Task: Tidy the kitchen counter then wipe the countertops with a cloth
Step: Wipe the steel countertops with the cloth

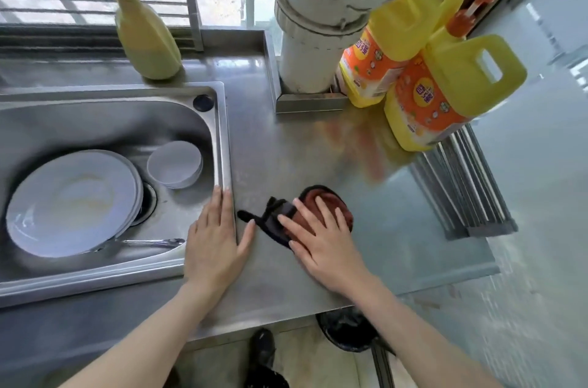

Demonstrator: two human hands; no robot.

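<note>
Cloth (pixel 331 206): dark red with black trim, lying on the steel countertop (pixel 286 149) just right of the sink (pixel 222 146). Right hand (pixel 321 241) lies flat on top of the cloth, fingers spread, palm pressing down, not pinching. Left hand (pixel 216 241) lies flat with fingers extended, straddling the right rim of the sink, thumb touching the cloth's black tab. Inside the sink: stacked white plates (pixel 73 203), small white bowls (pixel 175 163), one utensil (pixel 149 242). Beyond the sink, far right: two yellow detergent jugs (pixel 445 92), beside a white pipe (pixel 311 38).
</note>
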